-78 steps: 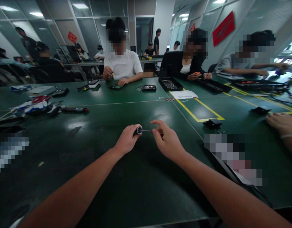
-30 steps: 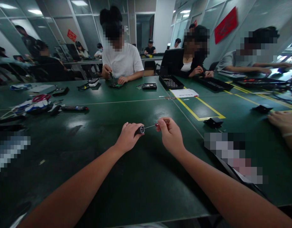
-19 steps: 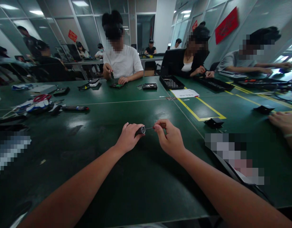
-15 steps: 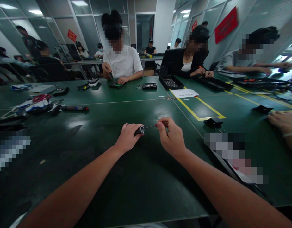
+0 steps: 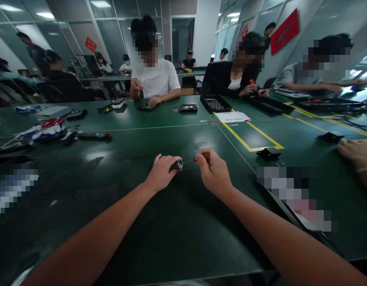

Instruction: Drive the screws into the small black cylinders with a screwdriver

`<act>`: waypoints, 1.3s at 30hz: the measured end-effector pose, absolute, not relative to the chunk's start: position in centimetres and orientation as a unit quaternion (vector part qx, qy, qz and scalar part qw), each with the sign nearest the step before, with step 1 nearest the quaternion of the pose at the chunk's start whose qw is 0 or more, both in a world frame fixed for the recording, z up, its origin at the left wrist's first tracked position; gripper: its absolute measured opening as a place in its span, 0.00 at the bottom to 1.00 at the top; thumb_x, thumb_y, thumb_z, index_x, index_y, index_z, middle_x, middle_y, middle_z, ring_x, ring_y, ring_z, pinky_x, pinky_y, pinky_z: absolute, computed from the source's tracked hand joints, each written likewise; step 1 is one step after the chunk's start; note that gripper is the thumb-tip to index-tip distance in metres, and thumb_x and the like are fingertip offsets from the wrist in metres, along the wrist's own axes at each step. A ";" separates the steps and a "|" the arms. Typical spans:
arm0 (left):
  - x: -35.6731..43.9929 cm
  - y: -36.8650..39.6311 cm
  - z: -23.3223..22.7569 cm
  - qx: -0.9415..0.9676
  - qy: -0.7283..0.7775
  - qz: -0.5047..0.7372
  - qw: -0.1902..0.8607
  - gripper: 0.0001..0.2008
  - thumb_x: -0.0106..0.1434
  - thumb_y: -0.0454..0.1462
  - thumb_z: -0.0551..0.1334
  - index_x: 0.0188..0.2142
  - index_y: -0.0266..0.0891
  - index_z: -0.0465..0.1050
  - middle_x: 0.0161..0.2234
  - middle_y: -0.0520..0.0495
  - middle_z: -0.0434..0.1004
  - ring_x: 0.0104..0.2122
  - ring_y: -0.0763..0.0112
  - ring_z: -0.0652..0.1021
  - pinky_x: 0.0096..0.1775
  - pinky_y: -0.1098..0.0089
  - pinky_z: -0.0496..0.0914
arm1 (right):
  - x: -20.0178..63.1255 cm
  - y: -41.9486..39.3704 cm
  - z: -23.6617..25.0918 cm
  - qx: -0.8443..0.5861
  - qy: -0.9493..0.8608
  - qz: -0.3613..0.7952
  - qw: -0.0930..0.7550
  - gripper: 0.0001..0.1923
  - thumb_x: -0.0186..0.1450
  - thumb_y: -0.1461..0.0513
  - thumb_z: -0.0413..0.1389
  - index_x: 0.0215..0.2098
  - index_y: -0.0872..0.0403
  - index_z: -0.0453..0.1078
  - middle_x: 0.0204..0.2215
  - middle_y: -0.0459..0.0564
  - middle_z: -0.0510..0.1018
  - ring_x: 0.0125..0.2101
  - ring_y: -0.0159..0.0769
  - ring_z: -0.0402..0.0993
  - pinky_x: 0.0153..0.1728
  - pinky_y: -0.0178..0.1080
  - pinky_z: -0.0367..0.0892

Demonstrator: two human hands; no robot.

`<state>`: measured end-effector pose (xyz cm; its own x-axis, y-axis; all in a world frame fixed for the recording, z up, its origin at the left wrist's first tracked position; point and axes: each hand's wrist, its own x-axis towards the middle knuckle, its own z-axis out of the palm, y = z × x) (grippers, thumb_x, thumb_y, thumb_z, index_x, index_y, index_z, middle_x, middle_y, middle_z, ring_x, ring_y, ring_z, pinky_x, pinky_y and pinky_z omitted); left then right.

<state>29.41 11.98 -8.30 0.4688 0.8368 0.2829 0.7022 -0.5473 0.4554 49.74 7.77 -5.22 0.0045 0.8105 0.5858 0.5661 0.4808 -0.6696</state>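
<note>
Two bare arms reach forward over a dark green table (image 5: 141,246). The left hand (image 5: 161,174) is closed around a short dark handle (image 5: 176,164) with a silver end, held just above the table. The right hand (image 5: 214,172) pinches a thin metal bit (image 5: 188,161) between thumb and forefinger, its reddish end at the fingertips (image 5: 198,160). The bit's tip points at the handle's silver end; whether they touch cannot be told. Compared with half a second ago, the right hand has dropped slightly and the bit lies closer to level. A co-worker's hand (image 5: 354,153) rests on the table at far right, as before.
</note>
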 end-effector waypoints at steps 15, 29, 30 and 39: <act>29.4 12.0 -8.3 0.841 0.467 0.229 0.151 0.16 0.69 0.40 0.61 0.56 0.48 0.69 0.49 0.48 0.76 0.53 0.59 0.74 0.66 0.39 0.49 | 49.9 7.7 -5.0 -0.505 -0.691 0.097 0.508 0.09 0.73 0.57 0.49 0.38 0.51 0.66 0.29 0.48 0.77 0.29 0.36 0.74 0.33 0.38 0.65; 29.5 12.0 -8.3 0.843 0.464 0.230 0.144 0.15 0.68 0.39 0.63 0.54 0.48 0.71 0.47 0.49 0.77 0.51 0.59 0.74 0.66 0.39 0.50 | 49.8 8.0 -5.1 -0.526 -0.689 0.095 0.489 0.09 0.72 0.56 0.49 0.37 0.51 0.66 0.29 0.49 0.77 0.29 0.38 0.75 0.32 0.39 0.65; 29.5 12.0 -8.3 0.842 0.465 0.230 0.146 0.15 0.68 0.39 0.63 0.54 0.48 0.71 0.47 0.49 0.77 0.51 0.59 0.74 0.66 0.39 0.50 | 49.8 8.0 -5.1 -0.528 -0.687 0.094 0.489 0.09 0.72 0.56 0.49 0.37 0.51 0.66 0.29 0.49 0.77 0.29 0.38 0.75 0.32 0.39 0.65; 29.4 12.1 -8.4 0.823 0.465 0.272 0.180 0.15 0.67 0.40 0.65 0.53 0.44 0.72 0.51 0.46 0.74 0.52 0.58 0.74 0.61 0.48 0.64 | 49.9 8.0 -5.1 -0.540 -0.671 0.085 0.501 0.09 0.72 0.56 0.49 0.38 0.51 0.66 0.29 0.49 0.77 0.29 0.39 0.75 0.32 0.40 0.65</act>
